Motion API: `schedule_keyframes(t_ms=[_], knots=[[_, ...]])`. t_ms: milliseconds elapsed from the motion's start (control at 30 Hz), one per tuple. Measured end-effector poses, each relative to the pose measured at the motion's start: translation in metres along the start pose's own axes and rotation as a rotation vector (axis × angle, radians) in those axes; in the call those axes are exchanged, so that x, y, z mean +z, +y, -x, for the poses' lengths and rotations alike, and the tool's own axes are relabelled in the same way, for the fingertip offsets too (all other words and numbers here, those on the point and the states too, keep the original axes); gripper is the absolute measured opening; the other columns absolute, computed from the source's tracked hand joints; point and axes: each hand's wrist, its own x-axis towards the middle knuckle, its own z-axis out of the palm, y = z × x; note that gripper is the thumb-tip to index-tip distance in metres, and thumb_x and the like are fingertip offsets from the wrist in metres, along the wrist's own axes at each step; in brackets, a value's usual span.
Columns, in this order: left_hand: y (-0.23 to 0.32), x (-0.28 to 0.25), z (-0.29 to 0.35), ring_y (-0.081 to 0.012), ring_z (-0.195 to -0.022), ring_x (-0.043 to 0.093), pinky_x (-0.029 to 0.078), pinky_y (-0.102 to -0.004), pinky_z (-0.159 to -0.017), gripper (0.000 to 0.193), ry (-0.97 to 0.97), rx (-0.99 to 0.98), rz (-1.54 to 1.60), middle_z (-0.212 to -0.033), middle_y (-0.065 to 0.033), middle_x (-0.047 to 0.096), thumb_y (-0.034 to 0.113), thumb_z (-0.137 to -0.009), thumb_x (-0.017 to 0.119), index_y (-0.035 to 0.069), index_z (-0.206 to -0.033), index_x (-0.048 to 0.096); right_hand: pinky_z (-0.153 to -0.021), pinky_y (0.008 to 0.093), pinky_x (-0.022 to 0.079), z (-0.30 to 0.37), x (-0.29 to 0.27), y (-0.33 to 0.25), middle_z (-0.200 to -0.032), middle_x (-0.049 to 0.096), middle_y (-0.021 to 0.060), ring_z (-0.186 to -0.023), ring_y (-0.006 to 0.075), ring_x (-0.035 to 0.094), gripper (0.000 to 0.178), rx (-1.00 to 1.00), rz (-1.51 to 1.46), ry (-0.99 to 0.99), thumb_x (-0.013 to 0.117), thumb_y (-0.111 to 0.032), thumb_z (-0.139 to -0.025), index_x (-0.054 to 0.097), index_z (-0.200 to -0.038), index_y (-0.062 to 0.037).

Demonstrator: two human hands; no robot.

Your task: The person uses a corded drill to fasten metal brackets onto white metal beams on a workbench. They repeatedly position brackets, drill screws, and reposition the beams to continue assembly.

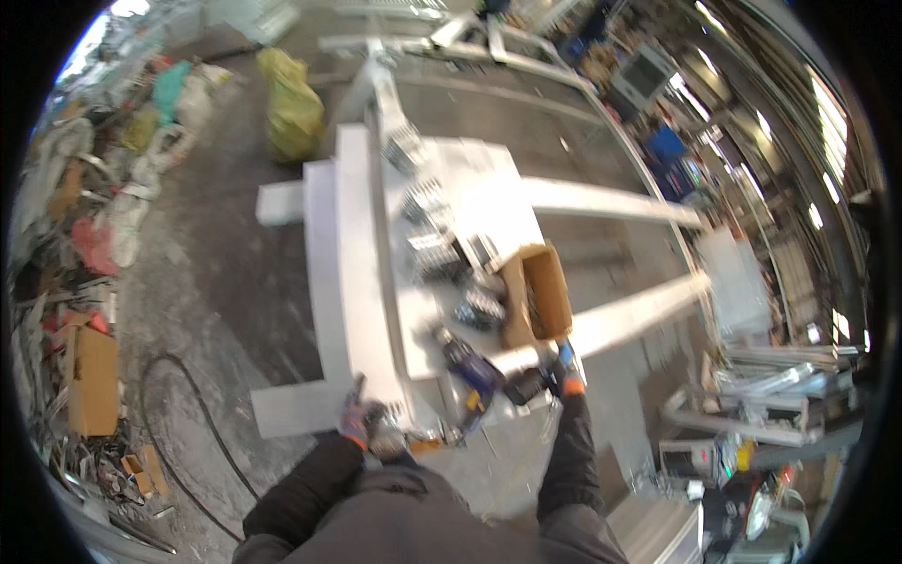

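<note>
My left hand [355, 419], in a grey-blue glove with an orange cuff, is at the near end of a long white profile [362, 282]. One of its fingers points forward and the others spread toward small metal pieces [391, 410]. My right hand [569, 374], gloved in blue with an orange cuff, is at the table's near right, beside a brown cardboard box [519, 299]. A dark blue power drill [477, 372] lies to its left, with a black block-shaped part [526, 385] close to the hand. Blur hides whether the right fingers grip it.
Several clear-wrapped bundles [428, 202] line the white worktop [489, 197]. White beams [611, 199] reach right. A yellow sack [289, 108] stands on the floor far left. A black hose [202, 404] curves near piled scrap [70, 235]. Metal frames [752, 404] are stacked right.
</note>
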Motion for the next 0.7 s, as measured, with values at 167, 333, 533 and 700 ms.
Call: schedule_keyframes(t_ms=[167, 333, 533, 700], knots=[[0.014, -0.002, 0.015, -0.0268, -0.118, 0.066, 0.06, -0.0359, -0.083, 0.018, -0.092, 0.776, -1.27, -0.143, -0.0175, 0.061, 0.014, -0.087, 0.079, 0.021, -0.104, 0.079, -0.05, 0.0424, 0.057, -0.046, 0.031, 0.016, -0.091, 0.062, 0.0161, -0.068, 0.0271, 0.066, 0.07, 0.007, -0.63, -0.26, 0.056, 0.005, -0.09, 0.039, -0.154, -0.0181], [0.009, -0.004, 0.011, -0.0218, -0.106, 0.072, 0.056, -0.0321, -0.087, 0.019, -0.247, 0.419, -1.096, -0.153, -0.0128, 0.056, 0.009, -0.086, 0.077, 0.014, -0.104, 0.079, -0.072, 0.0512, 0.055, 0.003, 0.019, 0.03, -0.112, 0.065, 0.0174, -0.085, 0.0314, 0.064, 0.07, -0.101, -0.459, -0.036, 0.065, -0.016, -0.086, 0.04, -0.15, -0.0069], [0.028, 0.001, 0.029, -0.0227, -0.093, 0.074, 0.06, -0.0368, -0.08, 0.018, -0.245, 0.754, -1.212, -0.162, -0.0176, 0.041, 0.009, -0.094, 0.07, 0.014, -0.109, 0.078, -0.094, 0.0511, 0.053, 0.131, -0.001, -0.027, -0.119, 0.067, 0.0167, -0.107, 0.0336, 0.064, 0.063, 0.244, -0.694, -0.299, 0.073, -0.033, -0.095, 0.044, -0.145, -0.008], [0.039, 0.017, 0.03, -0.0194, -0.088, 0.072, 0.061, -0.0342, -0.079, 0.043, -0.202, 0.47, -0.873, -0.13, -0.0145, 0.063, 0.003, -0.093, 0.071, 0.018, -0.133, 0.069, -0.076, 0.0405, 0.051, 0.196, 0.049, -0.089, -0.102, 0.063, 0.009, -0.092, 0.023, 0.062, 0.023, -0.336, -0.166, -0.385, 0.065, -0.024, -0.096, 0.053, -0.112, -0.0123]])
